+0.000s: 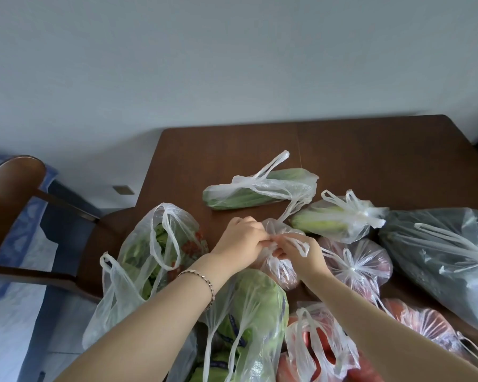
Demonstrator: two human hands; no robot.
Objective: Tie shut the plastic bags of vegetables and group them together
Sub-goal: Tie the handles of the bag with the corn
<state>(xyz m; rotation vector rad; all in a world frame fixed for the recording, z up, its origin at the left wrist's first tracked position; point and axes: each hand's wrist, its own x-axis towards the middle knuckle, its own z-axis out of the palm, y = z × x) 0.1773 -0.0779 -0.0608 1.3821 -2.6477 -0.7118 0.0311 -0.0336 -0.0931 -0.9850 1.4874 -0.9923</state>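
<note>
A small clear bag (280, 264) of reddish vegetables sits mid-table. My left hand (239, 239) and my right hand (298, 252) both pinch its handles just above its mouth. An open bag of leafy greens (155, 249) stands to the left. An open bag holding a long green vegetable (260, 193) lies behind. Knotted bags lie to the right: pale green stalks (340, 219), red produce (362, 264) and a large dark-filled bag (447, 255). Close to me are a green cabbage bag (249, 321) and open bags of red vegetables (320, 351).
The brown wooden table (342, 150) has bare surface toward the wall at the back. A wooden chair (20, 188) stands at the table's left side. Another bag of red vegetables (425, 323) lies at the lower right.
</note>
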